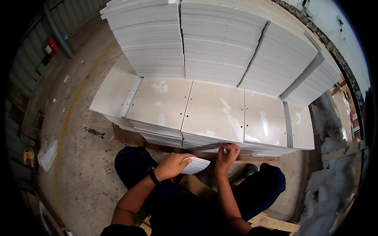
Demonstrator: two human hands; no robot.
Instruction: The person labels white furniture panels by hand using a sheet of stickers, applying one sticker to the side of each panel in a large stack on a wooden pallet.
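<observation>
My left hand (173, 164), with a dark band on its wrist, is closed on a small white sheet (195, 166) marked with a faint grid. The thumb lies over the sheet's upper side. To its right, my right hand (227, 155) is raised at the front edge of the low stack of white panels (214, 112). Its fingers are pinched together, and whatever they hold, if anything, is hidden. I cannot tell whether the fingertips touch the panel edges. The top panels have small dark holes and smeared white patches.
Taller stacks of white panels (220, 37) rise behind the low ones. Crumpled translucent plastic wrap (328, 177) lies along the right side. A white plastic bag (48, 154) is on the concrete floor at left, near a yellow line. A red fire extinguisher (52, 44) stands far left.
</observation>
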